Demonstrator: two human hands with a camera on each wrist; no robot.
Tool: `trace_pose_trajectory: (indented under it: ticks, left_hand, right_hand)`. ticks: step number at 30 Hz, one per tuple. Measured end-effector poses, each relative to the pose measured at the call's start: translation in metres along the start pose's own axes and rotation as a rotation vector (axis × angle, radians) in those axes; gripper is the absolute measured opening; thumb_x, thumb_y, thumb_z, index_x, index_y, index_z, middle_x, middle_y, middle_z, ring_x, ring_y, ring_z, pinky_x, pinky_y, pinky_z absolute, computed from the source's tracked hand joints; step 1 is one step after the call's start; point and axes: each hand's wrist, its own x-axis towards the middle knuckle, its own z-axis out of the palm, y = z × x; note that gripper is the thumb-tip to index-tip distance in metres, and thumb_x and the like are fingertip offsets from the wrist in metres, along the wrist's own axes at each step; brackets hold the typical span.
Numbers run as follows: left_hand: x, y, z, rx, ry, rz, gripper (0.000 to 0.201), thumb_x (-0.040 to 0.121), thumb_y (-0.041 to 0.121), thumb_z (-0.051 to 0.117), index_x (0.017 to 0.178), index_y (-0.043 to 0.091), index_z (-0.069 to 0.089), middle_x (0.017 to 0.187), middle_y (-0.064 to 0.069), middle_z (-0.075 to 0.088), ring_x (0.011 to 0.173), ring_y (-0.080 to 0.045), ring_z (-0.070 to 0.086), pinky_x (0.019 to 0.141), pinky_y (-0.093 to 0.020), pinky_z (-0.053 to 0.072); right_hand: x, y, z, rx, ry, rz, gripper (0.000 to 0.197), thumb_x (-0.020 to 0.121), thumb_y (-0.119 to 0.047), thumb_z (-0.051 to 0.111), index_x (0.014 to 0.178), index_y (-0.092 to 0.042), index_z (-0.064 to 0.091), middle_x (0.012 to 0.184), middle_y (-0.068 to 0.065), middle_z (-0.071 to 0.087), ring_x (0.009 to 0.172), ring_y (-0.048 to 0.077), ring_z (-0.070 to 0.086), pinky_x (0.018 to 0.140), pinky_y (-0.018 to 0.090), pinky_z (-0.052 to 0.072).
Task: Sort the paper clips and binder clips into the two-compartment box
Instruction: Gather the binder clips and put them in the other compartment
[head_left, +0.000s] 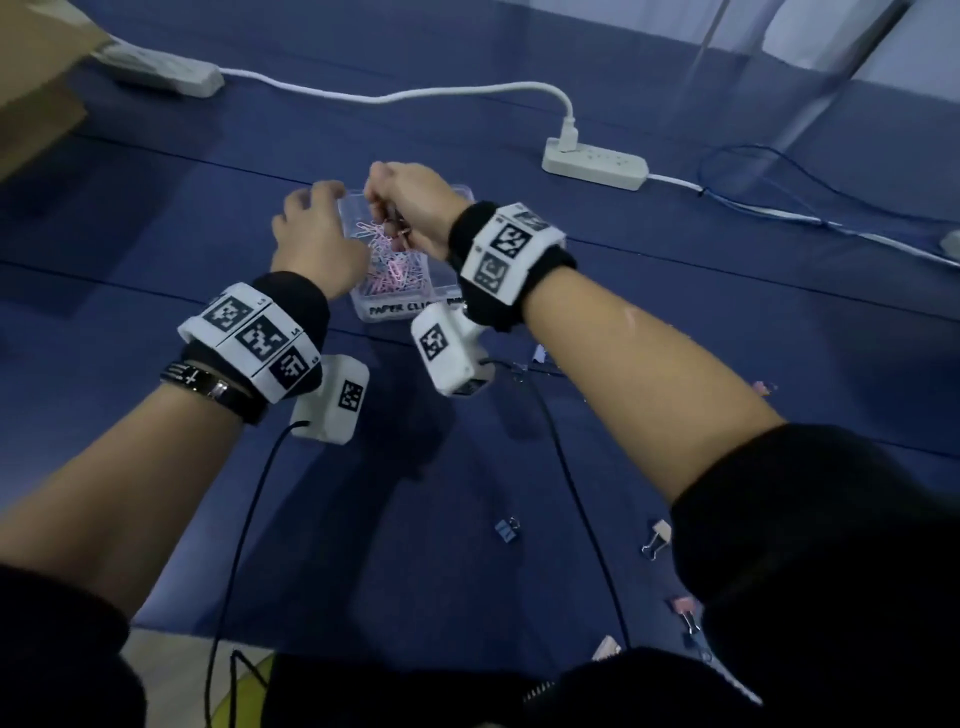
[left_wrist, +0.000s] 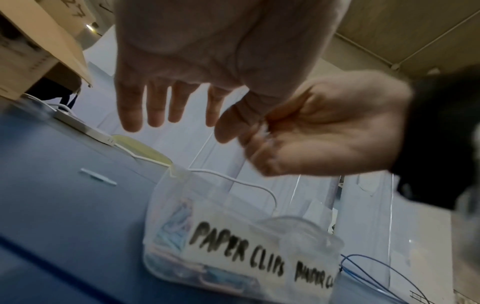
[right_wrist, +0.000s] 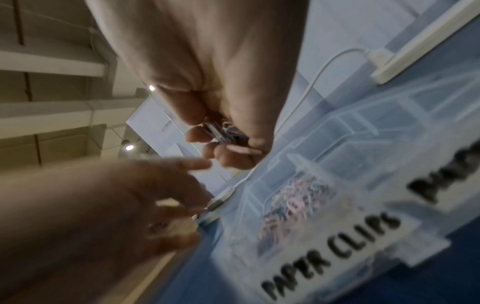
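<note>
A clear two-compartment box (head_left: 363, 306) labelled "PAPER CLIPS" (left_wrist: 233, 236) (right_wrist: 337, 164) stands on the blue table. Pink and blue paper clips (head_left: 392, 265) fill its left compartment. My right hand (head_left: 379, 192) (right_wrist: 223, 142) hovers over the box, its fingers curled round a small bunch of paper clips (right_wrist: 221, 131). My left hand (head_left: 322, 192) (left_wrist: 176, 123) is beside the box's left wall with straight fingers, holding nothing. Loose binder clips lie near me: a blue one (head_left: 506, 530), a pale one (head_left: 657, 538) and a pink one (head_left: 685, 610).
A white power strip (head_left: 595, 163) with a white cable lies behind the box, and another (head_left: 161, 67) at the far left. A cardboard box (head_left: 36, 88) sits in the top left corner. A blue wire (head_left: 779, 208) loops at the right. Black camera cables trail towards me.
</note>
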Motion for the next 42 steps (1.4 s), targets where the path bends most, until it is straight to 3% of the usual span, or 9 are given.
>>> trace_pose_trajectory:
  ticks: [7, 11, 15, 19, 24, 28, 33, 37, 42]
  left_hand:
    - [-0.005, -0.004, -0.012, -0.071, 0.085, 0.126, 0.044, 0.084, -0.001, 0.042, 0.127, 0.005, 0.045, 0.136, -0.019, 0.04, 0.127, -0.035, 0.036, 0.103, -0.033, 0.031]
    - [-0.018, 0.008, -0.003, -0.06, -0.007, 0.266, 0.025, 0.083, 0.001, 0.05, 0.106, 0.005, 0.061, 0.112, -0.01, 0.062, 0.099, -0.026, 0.056, 0.076, -0.018, 0.039]
    - [-0.043, 0.027, 0.02, 0.028, -0.327, 0.52, 0.017, 0.083, 0.004, 0.06, 0.097, 0.008, 0.067, 0.091, -0.005, 0.065, 0.081, -0.016, 0.056, 0.075, -0.016, 0.045]
    - [-0.077, 0.044, 0.043, 0.3, -0.783, 0.729, 0.038, 0.078, 0.025, 0.073, 0.112, 0.015, 0.062, 0.097, 0.002, 0.064, 0.082, -0.008, 0.054, 0.061, -0.009, 0.037]
    - [-0.118, 0.05, 0.065, 0.547, -1.086, 0.88, 0.071, 0.069, 0.04, 0.078, 0.129, 0.021, 0.047, 0.121, -0.002, 0.048, 0.105, -0.019, 0.051, 0.08, -0.018, 0.035]
    - [-0.154, 0.054, 0.076, 0.629, -1.12, 1.07, 0.082, 0.072, 0.046, 0.073, 0.141, 0.029, 0.032, 0.138, -0.004, 0.028, 0.124, -0.027, 0.039, 0.101, -0.035, 0.041]
    - [-0.186, 0.065, 0.081, 0.799, -0.998, 1.371, 0.087, 0.08, 0.039, 0.067, 0.145, 0.045, 0.01, 0.14, -0.004, 0.017, 0.116, -0.025, 0.028, 0.084, -0.038, 0.044]
    - [-0.191, 0.06, 0.084, 0.842, -0.863, 1.71, 0.059, 0.07, 0.038, 0.067, 0.124, 0.052, 0.051, 0.123, 0.007, 0.059, 0.099, -0.019, 0.051, 0.062, -0.028, 0.049]
    - [-0.199, 0.062, 0.104, 0.998, -0.931, 1.863, 0.04, 0.094, 0.02, 0.039, 0.129, 0.039, 0.047, 0.141, 0.005, 0.039, 0.118, -0.023, 0.043, 0.082, -0.034, 0.044]
  right_hand:
    - [0.01, 0.023, 0.011, -0.076, 0.0, -0.075, 0.042, 0.101, -0.014, 0.025, 0.064, -0.013, 0.045, 0.081, 0.008, 0.056, 0.071, 0.013, 0.053, 0.057, 0.007, 0.039]
    - [-0.021, 0.024, -0.02, 0.133, -0.02, -0.082, 0.034, 0.102, -0.02, 0.024, 0.08, -0.012, 0.049, 0.05, -0.012, 0.053, 0.053, 0.002, 0.048, 0.052, 0.011, 0.035]
    - [-0.075, 0.031, -0.072, 0.025, -0.014, -0.047, 0.028, 0.101, -0.02, 0.029, 0.082, -0.021, 0.05, 0.085, -0.005, 0.065, 0.082, 0.011, 0.061, 0.077, 0.02, 0.045]
    - [-0.14, 0.048, -0.106, -0.438, -0.03, 0.038, 0.025, 0.095, -0.007, 0.042, 0.081, -0.024, 0.053, 0.095, 0.006, 0.062, 0.078, 0.015, 0.054, 0.071, 0.027, 0.045]
    - [-0.198, 0.071, -0.095, -0.95, -0.295, 0.172, 0.015, 0.081, -0.021, 0.067, 0.093, -0.023, 0.058, 0.09, -0.003, 0.058, 0.066, 0.002, 0.046, 0.06, 0.016, 0.039]
    - [-0.218, 0.084, -0.085, -1.076, -0.324, 0.252, 0.025, 0.08, -0.012, 0.062, 0.096, -0.024, 0.046, 0.088, -0.007, 0.037, 0.084, 0.014, 0.038, 0.071, 0.029, 0.037]
    - [-0.254, 0.088, -0.093, -1.141, -0.279, 0.404, 0.054, 0.065, -0.023, 0.076, 0.094, -0.029, 0.031, 0.096, -0.006, 0.03, 0.081, 0.016, 0.037, 0.06, 0.032, 0.037]
    - [-0.282, 0.098, -0.097, -1.11, -0.29, 0.468, 0.079, 0.049, -0.035, 0.085, 0.103, -0.032, 0.028, 0.097, -0.007, 0.025, 0.091, 0.017, 0.038, 0.071, 0.036, 0.047]
    - [-0.282, 0.126, -0.091, -0.921, -0.161, 0.4, 0.05, 0.07, -0.013, 0.071, 0.094, -0.026, 0.03, 0.099, 0.0, 0.034, 0.076, 0.021, 0.046, 0.075, 0.039, 0.046]
